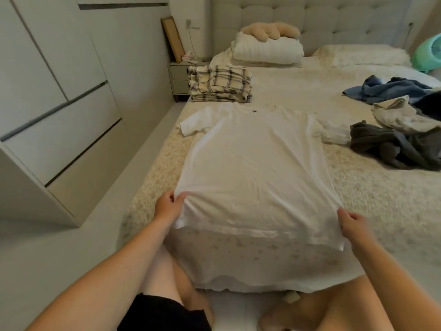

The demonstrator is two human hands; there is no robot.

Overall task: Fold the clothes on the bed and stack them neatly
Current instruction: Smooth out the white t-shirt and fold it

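- A white T-shirt (253,163) is spread flat on the bed (372,187), its collar towards the headboard (334,20) and its hem hanging just over the near edge of the mattress.
- The shirt's near left corner is pinched by the left hand (167,206), with thumb and fingers closed on the fabric.
- The near right edge of the shirt is gripped by the right hand (353,223), the fingers curled against the cloth.
- The hem is held slightly lifted and stretched between the two hands.
- A folded plaid stack (220,83) is seen beyond the shirt's collar, near the bed's left edge and apart from the shirt.
- To the right, loose clothes are heaped: a dark grey garment (391,146) nearest, a pale one (401,113) behind it, and a blue one (386,88) further back.
- A folded white duvet (267,50) with a beige plush toy (269,31) on top is placed by the headboard.
- A nightstand (179,77) is set beside the bed, and a white wardrobe (47,91) is seen on the left.
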